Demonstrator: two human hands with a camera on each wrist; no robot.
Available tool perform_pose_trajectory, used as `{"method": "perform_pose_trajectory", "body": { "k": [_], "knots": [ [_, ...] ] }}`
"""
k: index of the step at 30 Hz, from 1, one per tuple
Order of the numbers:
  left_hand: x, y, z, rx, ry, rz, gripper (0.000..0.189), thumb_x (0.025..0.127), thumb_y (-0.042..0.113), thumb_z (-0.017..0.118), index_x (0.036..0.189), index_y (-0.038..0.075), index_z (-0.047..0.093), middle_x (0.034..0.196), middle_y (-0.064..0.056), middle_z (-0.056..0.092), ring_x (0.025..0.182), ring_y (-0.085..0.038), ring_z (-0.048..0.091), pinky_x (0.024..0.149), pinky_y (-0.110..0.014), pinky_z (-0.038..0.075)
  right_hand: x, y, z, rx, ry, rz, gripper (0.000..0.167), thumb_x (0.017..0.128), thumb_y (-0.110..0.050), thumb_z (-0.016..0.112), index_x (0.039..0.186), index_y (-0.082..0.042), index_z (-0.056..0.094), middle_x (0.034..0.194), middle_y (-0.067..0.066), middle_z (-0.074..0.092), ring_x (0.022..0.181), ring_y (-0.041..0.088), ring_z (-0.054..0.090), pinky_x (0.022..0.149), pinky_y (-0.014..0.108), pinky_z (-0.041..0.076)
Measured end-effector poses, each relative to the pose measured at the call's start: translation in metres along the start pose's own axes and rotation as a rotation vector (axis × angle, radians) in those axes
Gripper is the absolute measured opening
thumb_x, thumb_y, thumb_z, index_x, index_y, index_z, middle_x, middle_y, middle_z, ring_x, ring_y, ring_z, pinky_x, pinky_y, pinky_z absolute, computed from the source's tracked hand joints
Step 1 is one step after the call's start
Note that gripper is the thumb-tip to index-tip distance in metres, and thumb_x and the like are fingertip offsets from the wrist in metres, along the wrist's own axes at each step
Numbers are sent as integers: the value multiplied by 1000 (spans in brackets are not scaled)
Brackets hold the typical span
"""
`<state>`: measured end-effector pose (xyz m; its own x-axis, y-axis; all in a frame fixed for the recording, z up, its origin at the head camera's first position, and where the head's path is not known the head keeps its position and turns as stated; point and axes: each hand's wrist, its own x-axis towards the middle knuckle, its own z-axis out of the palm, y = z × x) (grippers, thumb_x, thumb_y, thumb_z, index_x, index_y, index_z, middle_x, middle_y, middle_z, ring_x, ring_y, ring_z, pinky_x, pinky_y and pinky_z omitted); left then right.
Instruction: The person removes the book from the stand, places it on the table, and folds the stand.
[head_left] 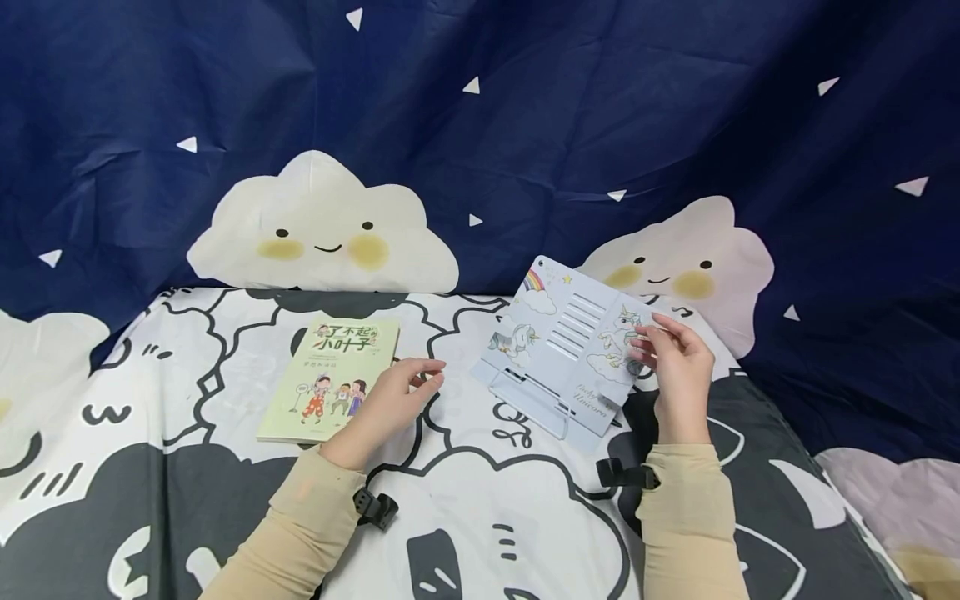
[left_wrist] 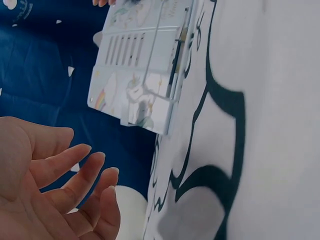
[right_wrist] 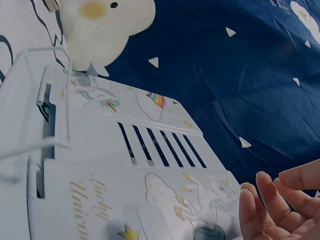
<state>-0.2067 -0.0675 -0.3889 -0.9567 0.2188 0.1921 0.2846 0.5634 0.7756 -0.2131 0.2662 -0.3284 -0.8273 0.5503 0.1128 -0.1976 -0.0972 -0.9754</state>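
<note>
A pale blue book stand (head_left: 558,342) with unicorn, rainbow and cloud pictures stands tilted on the cloth, its slotted back plate raised. A clear wire-like page holder (head_left: 528,404) sits along its lower front. My right hand (head_left: 678,367) is at the stand's right edge, fingers loosely bent; in the right wrist view the fingertips (right_wrist: 247,192) lie right beside that edge with nothing between them. Over the right side of a light green book (head_left: 330,379) hovers my left hand (head_left: 397,400), its fingers relaxed and holding nothing. The book lies flat, cover up, partly hidden by this hand.
A white cloth with black cartoon outlines (head_left: 487,492) covers the table. Behind it hangs a dark blue curtain (head_left: 525,108) with white triangles and smiling clouds. Black straps (head_left: 375,508) are worn at both wrists over beige sleeves (head_left: 300,525).
</note>
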Motion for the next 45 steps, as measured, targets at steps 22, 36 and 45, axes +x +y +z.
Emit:
{"method": "perform_pose_trajectory", "body": {
  "k": [22, 36, 45],
  "knots": [
    [1, 13, 19, -24, -84, -26, 31, 100, 23, 59, 124, 8, 68, 120, -9, 66, 88, -15, 57, 70, -27, 49, 19, 11, -26, 38, 114, 59, 18, 92, 3, 61, 92, -14, 68, 70, -3, 68, 54, 7, 65, 53, 17, 55],
    [27, 21, 22, -75, -108, -33, 34, 100, 24, 57, 128, 7, 66, 121, -7, 69, 85, -17, 62, 73, -30, 50, 25, 22, -30, -91, 71, 171, 11, 95, -6, 61, 105, -8, 63, 70, -9, 65, 54, 5, 62, 53, 16, 54],
    [44, 22, 33, -115, -102, -62, 35, 101, 23, 55, 130, 6, 64, 126, -11, 67, 107, -27, 65, 92, -41, 52, 25, 24, -29, -176, 42, 238, 20, 100, -20, 56, 115, -8, 60, 76, -9, 60, 62, 6, 60, 57, 16, 55]
  ]
}}
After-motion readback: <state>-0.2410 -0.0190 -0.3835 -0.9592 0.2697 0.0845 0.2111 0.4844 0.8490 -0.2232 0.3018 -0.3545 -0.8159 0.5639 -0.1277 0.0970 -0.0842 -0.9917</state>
